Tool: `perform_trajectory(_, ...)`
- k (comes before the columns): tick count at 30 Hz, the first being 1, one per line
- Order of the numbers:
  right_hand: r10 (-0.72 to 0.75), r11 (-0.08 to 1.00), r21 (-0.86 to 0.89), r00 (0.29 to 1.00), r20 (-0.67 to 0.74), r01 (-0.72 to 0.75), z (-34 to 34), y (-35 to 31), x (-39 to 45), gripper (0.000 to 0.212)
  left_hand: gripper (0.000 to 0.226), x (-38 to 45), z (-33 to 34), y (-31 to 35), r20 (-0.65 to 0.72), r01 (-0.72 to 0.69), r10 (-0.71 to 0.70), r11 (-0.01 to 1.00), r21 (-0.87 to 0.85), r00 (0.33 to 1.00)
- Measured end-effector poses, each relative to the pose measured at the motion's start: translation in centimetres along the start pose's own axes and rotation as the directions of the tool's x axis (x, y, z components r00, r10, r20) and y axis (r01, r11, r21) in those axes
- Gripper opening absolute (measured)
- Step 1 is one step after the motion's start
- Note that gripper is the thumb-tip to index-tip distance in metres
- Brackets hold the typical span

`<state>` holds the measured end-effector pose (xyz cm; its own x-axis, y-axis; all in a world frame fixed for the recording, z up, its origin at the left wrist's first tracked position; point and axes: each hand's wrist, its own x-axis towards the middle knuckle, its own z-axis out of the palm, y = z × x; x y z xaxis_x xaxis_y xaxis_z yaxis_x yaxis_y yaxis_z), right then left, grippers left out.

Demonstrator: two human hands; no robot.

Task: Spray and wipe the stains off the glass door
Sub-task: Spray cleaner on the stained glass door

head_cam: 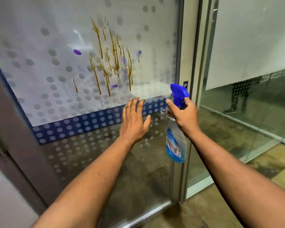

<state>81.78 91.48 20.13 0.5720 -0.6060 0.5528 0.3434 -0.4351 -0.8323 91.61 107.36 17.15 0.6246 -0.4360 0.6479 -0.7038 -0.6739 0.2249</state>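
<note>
The glass door [53, 46] fills the left and centre, frosted above with grey dots and a blue dotted band [82, 124] lower down. Brown drip stains [112, 60] run down its middle, with purple smudges [77, 52] around them. My right hand [184, 116] is shut on the neck of a spray bottle [176, 142] with a blue trigger head and blue liquid, nozzle pointing left at the glass. A white mist cloud [150, 90] hangs in front of the nozzle. My left hand [135, 120] is open, fingers spread, just left of the bottle, holding nothing.
A metal door frame [187, 55] stands right of the bottle. Beyond it a fixed glass panel [247, 104] shows a reflection of a person's legs. A dark frame [10, 129] borders the door on the left. Tiled floor [278, 171] lies at lower right.
</note>
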Motion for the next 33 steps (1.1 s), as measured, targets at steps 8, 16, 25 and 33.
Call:
perform_trajectory(8,-0.021,0.987,-0.159,0.997,-0.080,0.008,-8.7,2.5,0.1,0.034,0.062,0.0,4.7,8.4,0.013,-0.171,0.177,0.962,-0.213,0.984)
perform_trajectory(16,0.056,0.950,-0.299,0.992,-0.116,-0.088,-19.5,4.6,0.5,0.039,0.071,-0.9,9.5,19.0,0.118,-0.302,0.383,0.853,-0.426,0.916)
perform_trajectory(25,0.127,0.918,-0.362,0.985,-0.119,-0.162,-34.1,7.7,0.5,0.026,0.074,-2.4,16.1,33.1,0.265,-0.266,0.503,0.752,-0.603,0.823)
perform_trajectory(33,0.122,0.883,-0.418,0.964,-0.238,-0.215,-45.7,9.6,-0.5,0.053,0.068,-3.6,22.2,44.5,0.379,-0.147,0.591,0.653,-0.743,0.712)
